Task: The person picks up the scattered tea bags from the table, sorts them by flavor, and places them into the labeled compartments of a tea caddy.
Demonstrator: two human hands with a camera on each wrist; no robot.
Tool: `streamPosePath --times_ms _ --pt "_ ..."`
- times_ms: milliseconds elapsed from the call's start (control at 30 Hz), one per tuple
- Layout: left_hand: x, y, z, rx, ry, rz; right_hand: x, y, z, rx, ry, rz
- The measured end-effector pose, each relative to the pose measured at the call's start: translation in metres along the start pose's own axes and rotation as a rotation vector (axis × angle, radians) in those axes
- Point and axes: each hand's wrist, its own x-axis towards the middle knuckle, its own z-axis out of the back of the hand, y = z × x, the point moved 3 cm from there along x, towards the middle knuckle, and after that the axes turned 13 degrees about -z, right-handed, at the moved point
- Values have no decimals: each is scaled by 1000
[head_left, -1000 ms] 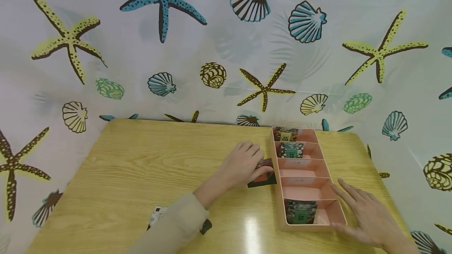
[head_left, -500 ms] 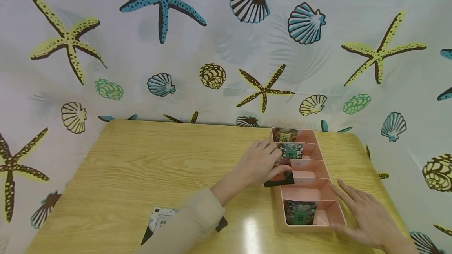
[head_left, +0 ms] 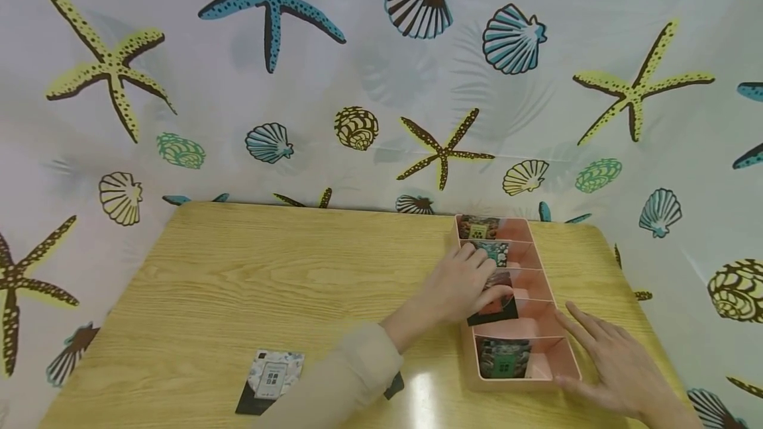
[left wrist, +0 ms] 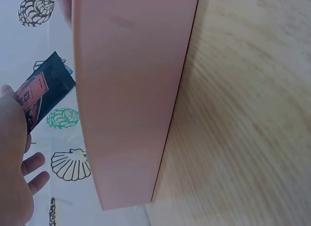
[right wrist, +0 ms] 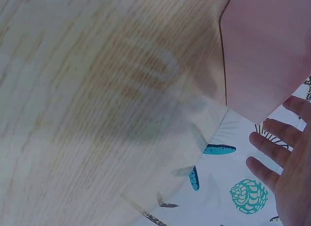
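My left hand (head_left: 461, 286) pinches a small flat sachet (head_left: 503, 308), black at the bottom with a red label. It holds the sachet over the middle compartments of a pink divided box (head_left: 512, 386). In the left wrist view, the sachet (left wrist: 57, 85) shows tilted above the rim of the box (left wrist: 131, 90), with the other fingers (left wrist: 36, 172) apart from it. My right hand (head_left: 620, 366) lies along the box's right side, fingers spread and fairly straight. From the right wrist, that hand (right wrist: 294, 158) shows fingertips at the box's edge.
Sachets with a yellow label (head_left: 478, 228) and a teal label (head_left: 499, 254) stand in the two back compartments. Green-labelled ones (head_left: 503, 359) fill part of the front one. A white-and-black sachet (head_left: 271, 379) lies on the table (head_left: 268, 270); a dark corner (head_left: 395, 386) shows past the sleeve.
My left hand has carried the red-labelled sachet rightward from beside the box to over its middle compartments. More of the white-and-black sachet shows as the sleeve shifts. The right hand stays put.
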Motion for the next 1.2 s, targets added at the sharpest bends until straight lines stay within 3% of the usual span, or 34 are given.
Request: streamPosePath --times_ms 367,633,767,1000,1200 --pt "10 -10 -11 -4 16 48 3 0 -1 -4 8 -6" --pt "16 -12 -12 59 -28 54 3 0 1 0 11 -13" --pt "17 -15 -15 44 38 34 2 0 2 -2 20 -21" --pt "16 -24 -30 -62 194 11 1 0 0 -9 18 -17" --pt "14 -29 -37 -72 266 -10 0 -1 -1 -3 7 -10"
